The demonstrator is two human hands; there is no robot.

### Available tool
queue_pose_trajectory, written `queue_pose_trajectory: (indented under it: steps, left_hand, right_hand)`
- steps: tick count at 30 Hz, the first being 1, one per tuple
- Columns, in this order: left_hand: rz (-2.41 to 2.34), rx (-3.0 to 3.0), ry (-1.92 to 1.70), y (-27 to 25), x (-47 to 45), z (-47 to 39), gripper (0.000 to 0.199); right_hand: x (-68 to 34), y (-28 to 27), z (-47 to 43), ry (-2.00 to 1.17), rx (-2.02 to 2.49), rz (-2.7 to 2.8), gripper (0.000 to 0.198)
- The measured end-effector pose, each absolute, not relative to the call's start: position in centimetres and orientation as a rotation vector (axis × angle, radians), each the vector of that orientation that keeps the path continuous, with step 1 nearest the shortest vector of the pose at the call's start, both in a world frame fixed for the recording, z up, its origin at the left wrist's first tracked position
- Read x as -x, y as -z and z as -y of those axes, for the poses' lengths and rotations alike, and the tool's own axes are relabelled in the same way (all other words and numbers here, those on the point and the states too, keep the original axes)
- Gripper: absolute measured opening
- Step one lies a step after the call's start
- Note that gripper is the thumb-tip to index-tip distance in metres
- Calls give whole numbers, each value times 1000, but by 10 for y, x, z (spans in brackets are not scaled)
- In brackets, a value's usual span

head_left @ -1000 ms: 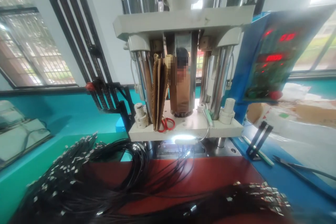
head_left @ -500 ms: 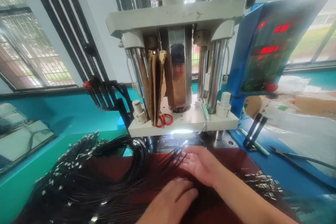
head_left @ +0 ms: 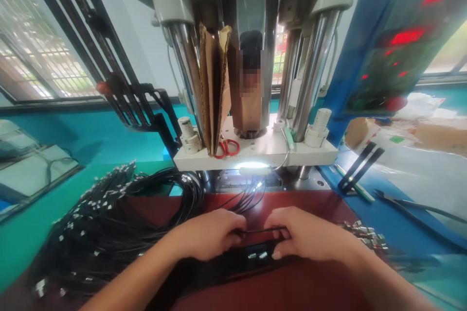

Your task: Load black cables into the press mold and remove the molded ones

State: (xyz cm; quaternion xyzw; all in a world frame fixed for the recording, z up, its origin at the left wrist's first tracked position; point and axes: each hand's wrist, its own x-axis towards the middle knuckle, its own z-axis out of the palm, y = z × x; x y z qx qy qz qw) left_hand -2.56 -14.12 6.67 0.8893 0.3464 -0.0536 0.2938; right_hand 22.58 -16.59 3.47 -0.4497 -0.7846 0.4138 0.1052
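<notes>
A thin black cable (head_left: 260, 230) stretches between my two hands in front of the press. My left hand (head_left: 215, 233) is closed around its left part. The fingers of my right hand (head_left: 301, 233) pinch its right part. Just below, two small metal connectors (head_left: 257, 255) show against dark cables that partly hide under my hands. Behind my hands, several loose cables (head_left: 250, 199) with shiny ends lie at the press's lit work area. To the left spreads a large pile of black cables (head_left: 105, 233) with silver connectors.
The press's white plate (head_left: 255, 158) carries red-handled scissors (head_left: 228, 147) and folded cardboard (head_left: 213, 92). A lamp (head_left: 255, 169) glows at its front edge. Cable ends with metal connectors (head_left: 367, 235) lie right. Pliers (head_left: 397, 201) rest on the blue surface beside a control box (head_left: 397, 48).
My right hand has left the loose cables by the press and come nearer. Both hands now hold a black cable between them. The view has tilted down and moved closer.
</notes>
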Motion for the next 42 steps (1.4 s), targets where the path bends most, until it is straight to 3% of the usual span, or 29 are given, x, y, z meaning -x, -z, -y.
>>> queue_pose_trajectory:
  steps: [6,12,21,29,42]
  left_hand:
    - [-884,-2291,71,-59,34,142,15]
    - [-892,-2304,112,-60,36,150,48]
    - [-950,-2270,91,-56,33,150,4]
    - [-850,-2186,89,-59,37,146,15]
    - [-880,-2061,68,-62,43,141,15]
  right_hand:
    - [-215,-33,167,-1067,1294,2439,9]
    - [-212,-39,168,-815,1247,2495,10]
    - [-210,-37,166,-876,1266,2415,8]
    - [-208,-33,168,-1010,1302,2379,14]
    - [-205,-40,168,-1009,1258,2393,13]
